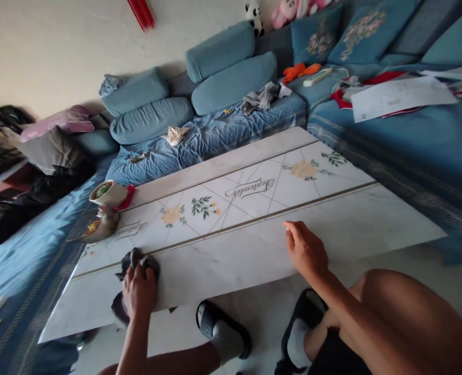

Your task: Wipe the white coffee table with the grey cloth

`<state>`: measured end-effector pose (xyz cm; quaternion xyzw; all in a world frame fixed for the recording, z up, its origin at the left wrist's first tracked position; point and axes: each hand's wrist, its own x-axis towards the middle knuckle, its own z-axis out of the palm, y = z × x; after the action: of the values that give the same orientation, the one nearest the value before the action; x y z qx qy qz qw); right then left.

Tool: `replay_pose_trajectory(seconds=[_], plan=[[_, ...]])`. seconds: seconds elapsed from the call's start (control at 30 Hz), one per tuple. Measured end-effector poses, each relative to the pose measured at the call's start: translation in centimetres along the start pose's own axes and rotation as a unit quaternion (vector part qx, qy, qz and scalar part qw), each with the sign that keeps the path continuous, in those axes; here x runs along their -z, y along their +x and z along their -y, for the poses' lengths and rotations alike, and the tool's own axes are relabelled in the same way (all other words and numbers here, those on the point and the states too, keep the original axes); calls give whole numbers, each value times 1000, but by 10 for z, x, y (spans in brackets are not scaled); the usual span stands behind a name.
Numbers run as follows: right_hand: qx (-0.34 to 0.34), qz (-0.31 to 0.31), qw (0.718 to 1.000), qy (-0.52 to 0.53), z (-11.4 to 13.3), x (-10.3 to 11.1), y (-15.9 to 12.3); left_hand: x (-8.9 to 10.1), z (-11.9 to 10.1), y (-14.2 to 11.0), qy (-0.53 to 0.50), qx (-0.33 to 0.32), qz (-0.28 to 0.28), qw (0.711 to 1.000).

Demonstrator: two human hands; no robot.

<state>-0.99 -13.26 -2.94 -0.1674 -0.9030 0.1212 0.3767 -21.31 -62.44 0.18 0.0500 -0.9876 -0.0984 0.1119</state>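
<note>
On the near left part of the low table (223, 265), my left hand (139, 289) is closed over a dark grey cloth (131, 260). The cloth is bunched under the fingers, and part of it hangs past the table's near edge. My right hand (307, 247) is over the table's near side, right of the middle. Its fingers are loosely curled together, and I see nothing in them. The table top has a white marbled cover with flowers and the word "September" along a central band.
A potted plant (109, 194) and a dark dish (103, 226) stand at the table's left end. A blue sofa (211, 138) runs behind, with cushions, crumpled cloths and papers (402, 96) on it. My slippered feet (225, 330) are below the near edge.
</note>
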Motion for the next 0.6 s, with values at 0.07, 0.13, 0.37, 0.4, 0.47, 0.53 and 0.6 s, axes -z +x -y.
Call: replay_pose_trajectory(seconds=[0.07, 0.13, 0.37, 0.4, 0.47, 0.53, 0.6], plan=[[-5, 7, 1000, 13, 0, 1, 0, -18, -74, -20, -38, -79, -1, 996], [-16, 0, 999, 44, 0, 2, 2, -38, -164, -57, -109, -194, 23, 975], [-37, -13, 983, 182, -17, 4, 6, -48, -385, -166, -331, -452, 226, 797], [-37, -1, 982, 185, -22, 3, 6, -43, -385, -164, -363, -472, 242, 767], [-28, 30, 985, 170, -31, 2, 4, -38, -357, -144, -433, -470, 232, 734], [-25, 75, 990, 120, -31, -2, 6, -37, -302, -104, -469, -415, 180, 759], [-50, 142, 987, 54, -12, -12, 13, -38, -233, -52, -426, -328, 124, 834]])
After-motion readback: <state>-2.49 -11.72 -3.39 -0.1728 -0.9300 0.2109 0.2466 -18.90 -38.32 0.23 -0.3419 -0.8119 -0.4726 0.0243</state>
